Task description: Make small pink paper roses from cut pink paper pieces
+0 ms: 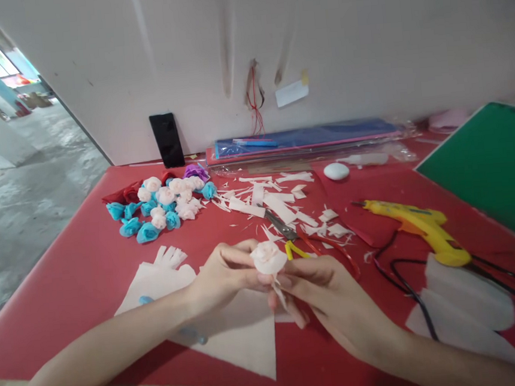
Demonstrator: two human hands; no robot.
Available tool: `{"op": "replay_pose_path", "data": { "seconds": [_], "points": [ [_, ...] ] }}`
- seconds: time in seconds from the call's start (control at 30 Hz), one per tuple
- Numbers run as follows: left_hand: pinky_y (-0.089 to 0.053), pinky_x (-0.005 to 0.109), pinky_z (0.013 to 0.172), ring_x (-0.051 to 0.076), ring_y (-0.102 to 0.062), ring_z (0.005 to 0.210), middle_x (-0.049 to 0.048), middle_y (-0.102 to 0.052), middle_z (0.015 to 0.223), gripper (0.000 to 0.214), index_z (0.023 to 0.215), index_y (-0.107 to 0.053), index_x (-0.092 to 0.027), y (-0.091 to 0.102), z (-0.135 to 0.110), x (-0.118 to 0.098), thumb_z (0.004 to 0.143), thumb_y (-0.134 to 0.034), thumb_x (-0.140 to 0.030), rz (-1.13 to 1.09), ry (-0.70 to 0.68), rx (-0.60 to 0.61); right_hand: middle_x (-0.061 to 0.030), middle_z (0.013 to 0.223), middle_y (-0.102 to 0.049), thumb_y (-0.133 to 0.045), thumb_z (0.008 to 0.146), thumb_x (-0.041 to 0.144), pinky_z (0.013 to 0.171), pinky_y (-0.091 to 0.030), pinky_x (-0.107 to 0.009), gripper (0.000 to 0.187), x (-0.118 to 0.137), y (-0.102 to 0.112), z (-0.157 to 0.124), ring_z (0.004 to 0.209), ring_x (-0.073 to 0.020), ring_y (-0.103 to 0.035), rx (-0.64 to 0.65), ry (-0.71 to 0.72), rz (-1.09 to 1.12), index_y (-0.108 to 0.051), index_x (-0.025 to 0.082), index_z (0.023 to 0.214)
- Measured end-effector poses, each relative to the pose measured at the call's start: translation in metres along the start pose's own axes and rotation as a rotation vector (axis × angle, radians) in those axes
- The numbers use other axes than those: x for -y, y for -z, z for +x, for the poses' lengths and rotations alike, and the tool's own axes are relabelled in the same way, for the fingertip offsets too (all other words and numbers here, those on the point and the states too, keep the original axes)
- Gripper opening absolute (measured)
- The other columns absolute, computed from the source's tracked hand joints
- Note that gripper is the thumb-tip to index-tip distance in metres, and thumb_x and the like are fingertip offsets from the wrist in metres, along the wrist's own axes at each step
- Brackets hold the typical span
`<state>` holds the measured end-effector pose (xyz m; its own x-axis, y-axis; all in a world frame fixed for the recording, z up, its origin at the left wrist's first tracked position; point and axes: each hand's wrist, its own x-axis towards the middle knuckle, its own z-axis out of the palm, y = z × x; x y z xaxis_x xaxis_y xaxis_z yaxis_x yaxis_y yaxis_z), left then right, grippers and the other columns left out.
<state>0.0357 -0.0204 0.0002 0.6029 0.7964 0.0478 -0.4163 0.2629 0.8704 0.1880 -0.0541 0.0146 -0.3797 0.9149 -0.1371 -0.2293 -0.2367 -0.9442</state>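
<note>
A pale paper rose (268, 258) with thin, curled petals is held up over the middle of the red tabletop's (83, 265) near edge, a narrow strip hanging beneath it. The left hand (231, 273) is nearly closed, pinching its base from the left; the right hand (322, 283) pinches it from the other side between thumb and fingers, lower fingers loosely bent. Under both lies a flat, cream sheet (247, 338), reaching toward the near edge. Just beyond the hands — close enough to obstruct them — are red-handled scissors (280, 224) among brittle-looking white scraps (281, 206). Toward the far left corner, ruffled blue, pink, red and purple flowers (163, 201) are bunched, and a glossy black phone (167, 141) leans at the far edge. Plastic-wrapped flat packs (316, 137) run along that edge. Toward the right edge lie a hard yellow glue gun (415, 221) — its black cord (418, 305) looped nearby — and a smooth green board (494, 166)
</note>
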Motion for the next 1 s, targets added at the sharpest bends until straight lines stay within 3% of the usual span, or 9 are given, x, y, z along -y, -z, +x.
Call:
{"op": "replay_pose_path", "data": {
  "seconds": [0.1,0.33,0.6,0.77,0.8,0.9,1.0],
  "points": [
    [-0.047,0.024,0.054,0.009,-0.056,0.052,0.0004,-0.053,0.069,0.013,0.062,-0.071,-0.016,-0.001,0.000,0.001,0.063,-0.072,-0.029,-0.010,0.015,-0.007,0.0034,0.039,-0.048,-0.062,0.074,0.037,0.041,-0.028,-0.021,0.025,0.000,0.000,0.002,0.037,-0.0055,-0.041,-0.033,0.036,-0.076,-0.069,0.016,0.060],
    [-0.045,0.027,0.063,0.011,-0.055,0.057,0.0003,-0.053,0.058,0.015,0.064,-0.069,-0.015,-0.001,-0.002,0.003,0.067,-0.069,-0.029,0.017,0.016,-0.070,0.0015,0.043,-0.054,-0.061,0.075,0.035,0.041,-0.033,-0.020,0.025,-0.001,0.001,0.002,0.040,-0.0065,-0.046,-0.086,0.018,-0.122,-0.070,0.017,0.061],
    [-0.044,0.025,0.059,0.009,-0.053,0.054,0.0014,-0.055,0.063,0.018,0.060,-0.069,-0.013,-0.005,-0.004,-0.002,0.068,-0.067,-0.029,0.045,0.012,-0.111,0.0016,0.041,-0.054,-0.059,0.073,0.038,0.040,-0.037,-0.019,0.028,0.006,-0.001,0.005,0.038,-0.0069,-0.047,-0.101,0.012,-0.288,-0.063,0.016,0.055],
    [-0.040,0.021,0.061,0.008,-0.048,0.062,-0.0003,-0.053,0.063,0.021,0.054,-0.065,-0.013,-0.008,-0.004,-0.005,0.062,-0.072,-0.031,0.086,0.000,-0.262,0.0017,0.049,-0.058,-0.059,0.073,0.035,0.042,-0.038,-0.020,0.023,0.024,0.014,0.002,0.041,-0.0075,-0.049,-0.162,0.070,-0.419,-0.060,0.019,0.056],
    [-0.039,0.020,0.061,0.008,-0.048,0.062,-0.0010,-0.054,0.062,0.020,0.055,-0.065,-0.013,-0.008,-0.004,-0.004,0.061,-0.073,-0.031,0.086,0.008,-0.280,0.0017,0.050,-0.058,-0.058,0.074,0.034,0.043,-0.038,-0.020,0.022,0.029,0.021,-0.001,0.042,-0.0083,-0.049,-0.218,0.090,-0.475,-0.060,0.019,0.058],
    [-0.039,0.020,0.059,0.008,-0.049,0.059,-0.0011,-0.057,0.061,0.019,0.059,-0.066,-0.014,-0.006,-0.003,-0.002,0.059,-0.074,-0.031,0.067,0.046,-0.295,-0.0005,0.059,-0.062,-0.053,0.079,0.033,0.054,-0.045,-0.025,0.017,0.044,0.052,-0.007,0.053,-0.0140,-0.056,-0.538,0.151,-1.182,-0.060,0.021,0.069],
    [-0.040,0.021,0.057,0.008,-0.050,0.056,-0.0007,-0.060,0.059,0.019,0.059,-0.065,-0.014,-0.005,-0.002,0.000,0.059,-0.074,-0.030,0.056,0.085,-0.301,-0.0083,0.086,-0.064,-0.056,0.078,0.021,0.072,-0.044,-0.035,0.006,0.052,0.092,-0.011,0.078,-0.0228,-0.060,-0.781,0.046,-1.389,-0.059,0.017,0.081]
  ]
}}
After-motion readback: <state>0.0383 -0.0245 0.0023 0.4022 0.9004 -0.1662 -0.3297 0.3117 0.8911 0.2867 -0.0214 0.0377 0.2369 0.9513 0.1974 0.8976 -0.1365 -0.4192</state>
